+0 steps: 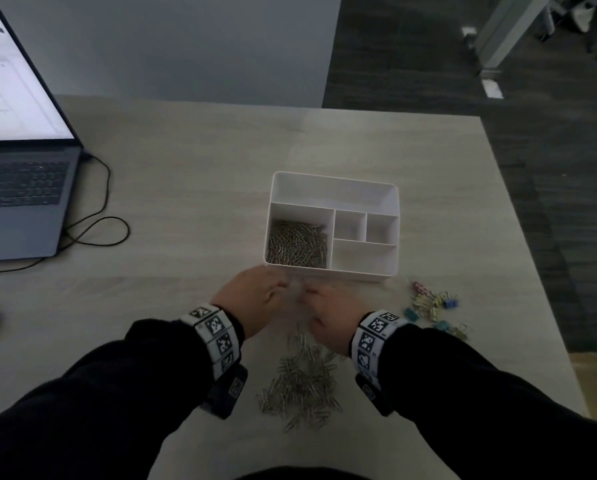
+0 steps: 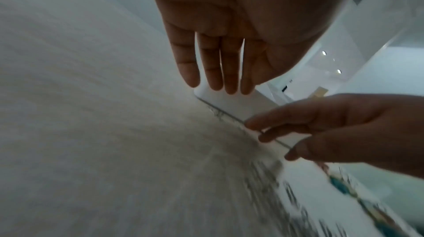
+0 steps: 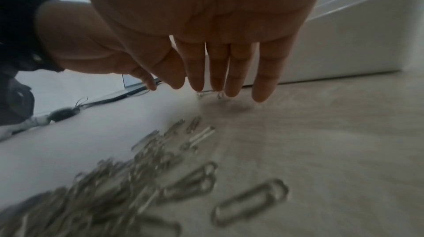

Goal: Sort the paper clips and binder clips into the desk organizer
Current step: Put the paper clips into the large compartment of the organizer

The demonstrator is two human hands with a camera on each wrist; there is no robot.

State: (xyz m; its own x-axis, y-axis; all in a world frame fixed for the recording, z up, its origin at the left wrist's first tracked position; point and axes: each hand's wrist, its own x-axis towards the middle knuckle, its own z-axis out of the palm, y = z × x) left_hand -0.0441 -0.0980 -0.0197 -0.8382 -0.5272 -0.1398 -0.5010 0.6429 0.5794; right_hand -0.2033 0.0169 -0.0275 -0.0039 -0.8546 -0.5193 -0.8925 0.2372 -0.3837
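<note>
Pale wood-grain desk carries everything here. At far left an open laptop sits with a black cable looping off its right side. The left hand hovers just before the white desk organizer, fingers straight and close together, holding nothing. The organizer's big near-left compartment holds a heap of silver paper clips; its other compartments show only white. The right hand is just beside the left, fingers extended downward above the desk, nothing gripped. Below and between the wrists lies a loose pile of paper clips on the desk. At right, near the organizer's front corner, a small cluster of coloured binder clips rests on the desk.
</note>
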